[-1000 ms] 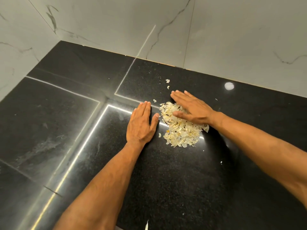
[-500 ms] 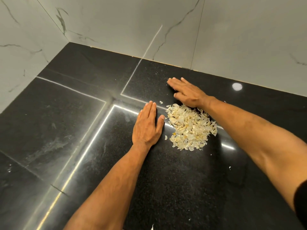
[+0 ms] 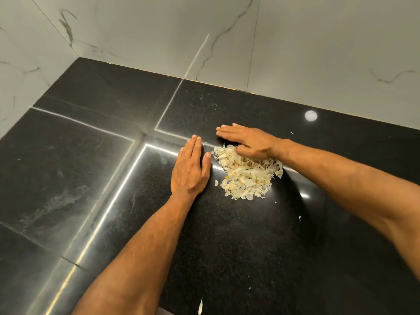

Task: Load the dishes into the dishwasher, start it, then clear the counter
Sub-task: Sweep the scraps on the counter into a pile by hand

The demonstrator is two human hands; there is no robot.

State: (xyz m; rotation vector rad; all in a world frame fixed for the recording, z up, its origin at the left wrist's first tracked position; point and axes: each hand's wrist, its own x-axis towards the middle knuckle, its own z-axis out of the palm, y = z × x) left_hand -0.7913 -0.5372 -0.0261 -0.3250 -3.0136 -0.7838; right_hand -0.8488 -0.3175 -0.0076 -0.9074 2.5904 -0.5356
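A heap of pale, papery peel scraps [image 3: 247,176] lies on the black stone counter [image 3: 227,246]. My left hand [image 3: 189,170] lies flat on the counter just left of the heap, fingers straight and together, thumb beside the scraps. My right hand [image 3: 247,142] is flat with straight fingers pointing left, its lower edge against the far side of the heap. Neither hand holds anything.
White marble-look wall tiles [image 3: 295,42] rise behind and to the left of the counter. A few stray flakes lie apart: one near the front edge [image 3: 200,306], small ones at the right [image 3: 300,217]. Bright strip reflections cross the counter's left part.
My right hand went out past the far side of the heap, then drew back toward me onto its far edge, bringing the loose flakes in. My left hand stayed flat beside the heap.
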